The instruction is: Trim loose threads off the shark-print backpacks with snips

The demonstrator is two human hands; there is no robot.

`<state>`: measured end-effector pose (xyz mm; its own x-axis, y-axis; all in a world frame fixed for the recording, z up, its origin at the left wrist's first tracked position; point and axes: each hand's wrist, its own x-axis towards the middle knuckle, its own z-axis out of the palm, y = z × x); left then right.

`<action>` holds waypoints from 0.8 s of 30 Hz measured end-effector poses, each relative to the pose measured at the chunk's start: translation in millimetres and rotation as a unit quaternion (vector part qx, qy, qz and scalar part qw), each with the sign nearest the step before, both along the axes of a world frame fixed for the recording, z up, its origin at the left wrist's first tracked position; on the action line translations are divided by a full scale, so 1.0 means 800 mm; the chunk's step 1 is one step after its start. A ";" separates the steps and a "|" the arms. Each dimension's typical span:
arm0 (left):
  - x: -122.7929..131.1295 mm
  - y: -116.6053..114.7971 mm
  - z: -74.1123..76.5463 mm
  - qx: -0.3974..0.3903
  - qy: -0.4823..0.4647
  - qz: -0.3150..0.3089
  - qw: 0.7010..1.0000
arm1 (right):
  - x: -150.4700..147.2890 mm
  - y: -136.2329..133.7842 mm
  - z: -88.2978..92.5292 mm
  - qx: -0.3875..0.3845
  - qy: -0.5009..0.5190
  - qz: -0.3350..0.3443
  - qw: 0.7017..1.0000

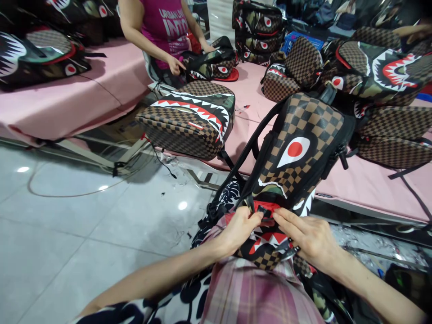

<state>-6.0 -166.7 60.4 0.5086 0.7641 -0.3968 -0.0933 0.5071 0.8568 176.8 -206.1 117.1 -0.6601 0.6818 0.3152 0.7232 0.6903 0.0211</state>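
A brown checkered backpack (303,130) with a shark-face print lies tilted across my lap, its upper end against the pink table. Its side pocket shows a red lining (266,208) with a small black patch inside. My left hand (238,229) pinches the lining's left edge between thumb and fingers. From the other side, my right hand (312,238) has its fingertips closed on the lining's right edge. Below those fingers pokes out a dark and silver metal piece (289,250), perhaps snips; its kind is not clear.
Another shark-print backpack (189,121) lies on the pink table (249,85) ahead. Several more are piled at right (394,67) and far left (40,58). Across the table, a person in a purple shirt (165,27) handles a backpack (212,63). A cable (67,194) crosses the floor.
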 end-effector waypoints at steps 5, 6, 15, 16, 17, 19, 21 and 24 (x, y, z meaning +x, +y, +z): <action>0.007 0.004 0.014 -0.008 -0.037 -0.001 0.999 | 0.000 0.019 0.033 0.001 0.008 -0.045 0.999; 0.008 0.005 0.015 -0.019 -0.049 -0.006 0.999 | 0.001 0.023 0.042 0.033 -0.011 -0.070 0.997; 0.007 0.007 0.010 -0.016 -0.028 -0.006 0.999 | -0.012 0.055 0.067 0.052 -0.214 -0.054 0.974; 0.007 0.007 0.010 -0.013 -0.026 -0.006 1.000 | -0.014 0.059 0.063 0.050 -0.215 -0.033 0.975; 0.007 0.007 0.010 -0.012 -0.025 -0.006 1.000 | -0.016 0.064 0.059 0.047 -0.213 -0.016 0.976; 0.008 0.008 0.012 -0.017 -0.026 -0.007 1.000 | -0.020 0.073 0.051 0.045 -0.208 0.005 0.977; 0.009 0.008 0.015 -0.029 -0.031 0.000 0.999 | -0.023 0.080 0.045 0.043 -0.205 0.015 0.978; 0.010 0.008 0.020 -0.051 -0.033 0.015 0.998 | -0.026 0.087 0.041 0.050 -0.204 0.024 0.977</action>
